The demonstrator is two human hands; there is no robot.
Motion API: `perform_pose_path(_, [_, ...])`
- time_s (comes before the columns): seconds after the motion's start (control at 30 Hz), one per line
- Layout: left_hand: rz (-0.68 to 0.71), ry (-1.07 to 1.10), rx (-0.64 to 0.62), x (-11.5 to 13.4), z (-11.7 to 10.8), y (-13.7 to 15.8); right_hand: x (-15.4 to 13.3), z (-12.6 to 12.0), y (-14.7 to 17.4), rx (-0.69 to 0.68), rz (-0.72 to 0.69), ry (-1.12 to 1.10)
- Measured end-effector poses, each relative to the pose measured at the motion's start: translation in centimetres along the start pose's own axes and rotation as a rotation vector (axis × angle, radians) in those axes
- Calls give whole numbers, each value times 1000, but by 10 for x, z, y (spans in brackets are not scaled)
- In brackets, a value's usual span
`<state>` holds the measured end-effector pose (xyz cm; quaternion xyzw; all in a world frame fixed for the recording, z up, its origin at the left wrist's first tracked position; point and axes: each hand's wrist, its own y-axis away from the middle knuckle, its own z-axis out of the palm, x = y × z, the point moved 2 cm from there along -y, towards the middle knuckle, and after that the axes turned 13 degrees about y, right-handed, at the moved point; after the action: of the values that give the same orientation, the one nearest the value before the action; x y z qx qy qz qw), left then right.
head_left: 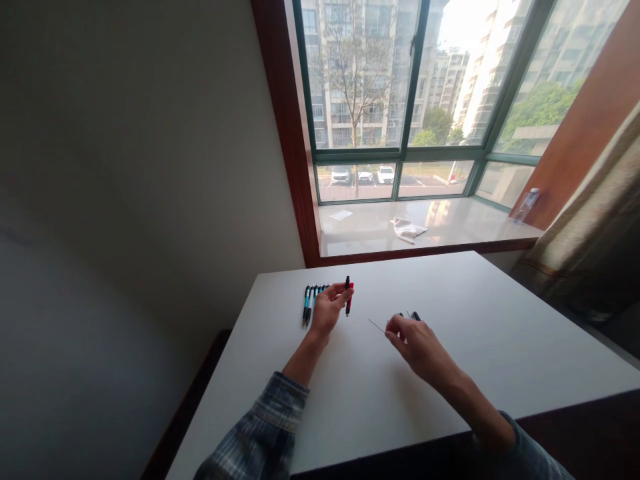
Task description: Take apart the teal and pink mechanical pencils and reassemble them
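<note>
My left hand [329, 311] is closed, pinching black and red pen parts [349, 303] upright between thumb and fingers. They look like pieces of a ballpoint pen. My right hand [415, 343] is closed too, its thumb and forefinger holding a thin pen refill [376, 325] that points left toward the other hand. Just behind the right fingers lie small dark pieces [415, 316], mostly hidden, so I cannot make out their kind. Beside the left hand, several pens [307, 303] with black and blue barrels lie side by side, partly covered by it.
The white table [360, 393] stands against the wall [200, 167] on the left and below the window. On the sill [360, 237] are a crumpled cloth [407, 229], a flat paper [341, 215] and a clear bottle [526, 205]. A curtain [580, 193] hangs at the right.
</note>
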<state>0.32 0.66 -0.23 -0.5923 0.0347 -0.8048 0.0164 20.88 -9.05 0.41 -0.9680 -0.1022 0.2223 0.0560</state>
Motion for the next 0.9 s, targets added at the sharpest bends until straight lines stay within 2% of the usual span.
perform_pose_path(0.13, [-20, 13, -66, 0, 3, 3, 8, -18, -20, -1, -30, -381])
perform_pose_path(0.23, [-42, 12, -145, -2, 8, 6, 8, -33, -41, 130, -69, -564])
perform_pose_path(0.33, [-58, 6, -204, -3, 12, 9, 3, -47, -59, 279, -91, -661])
perform_pose_path(0.47, [-67, 11, -241, -3, 14, 11, -9, -53, -75, 291, -130, -703])
perform_pose_path(0.57, [-66, 23, -261, -2, 15, 12, -13, -42, -81, 264, -136, -673])
perform_pose_path(0.73, [-49, 72, -300, 0, 17, 12, -7, -21, -78, 139, -175, -558])
perform_pose_path(0.8, [-44, 95, -293, 0, 18, 13, 3, -21, -73, 162, -159, -418])
perform_pose_path(0.9, [-27, 146, -254, 2, 19, 14, 23, -22, -64, 214, -80, -63])
